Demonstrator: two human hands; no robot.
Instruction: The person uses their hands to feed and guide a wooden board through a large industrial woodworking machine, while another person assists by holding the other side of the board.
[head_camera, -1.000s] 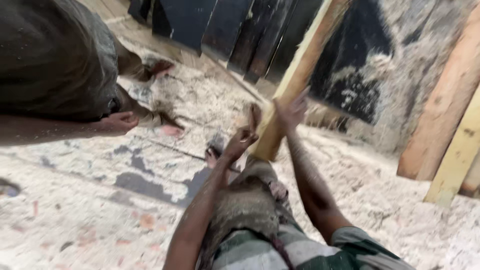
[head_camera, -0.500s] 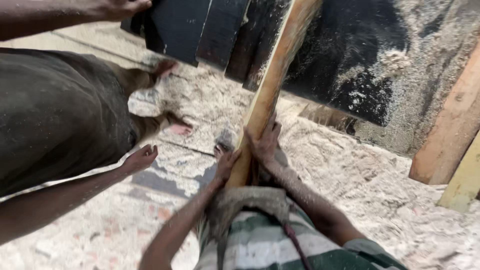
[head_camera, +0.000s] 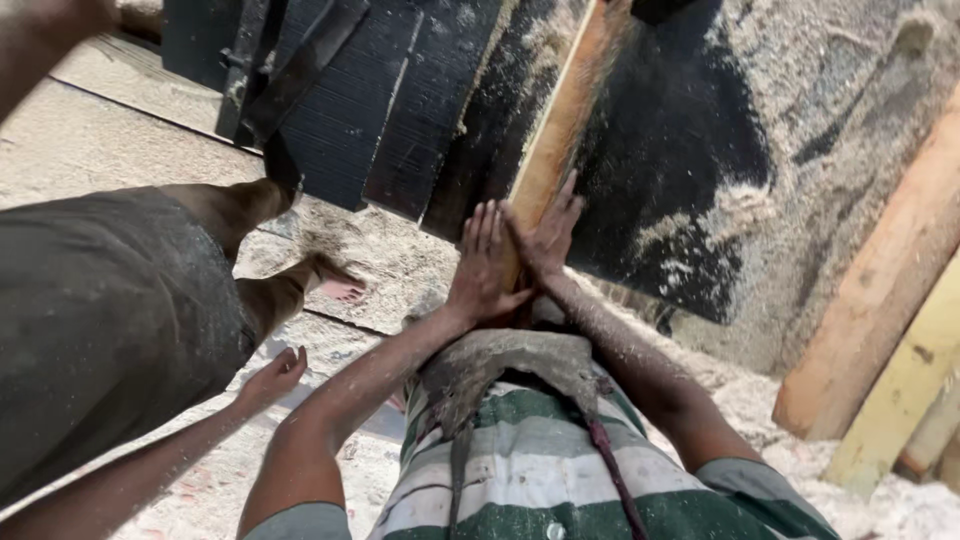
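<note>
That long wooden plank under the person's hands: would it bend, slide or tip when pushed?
Probably stiff: the wooden plank runs straight. It may slide easily, since sawdust coats everything. Both flat palms, left hand and right hand, suggest some weight.

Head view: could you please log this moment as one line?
left hand: flat on wooden plank | right hand: flat on plank, beside left | plank: leaning against dark machine | co-worker's hand: apart, lower left

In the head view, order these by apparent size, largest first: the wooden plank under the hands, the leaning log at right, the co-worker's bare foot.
1. Leaning log
2. Wooden plank, narrower; nearness may skew this
3. Co-worker's bare foot, clearly smallest
</note>
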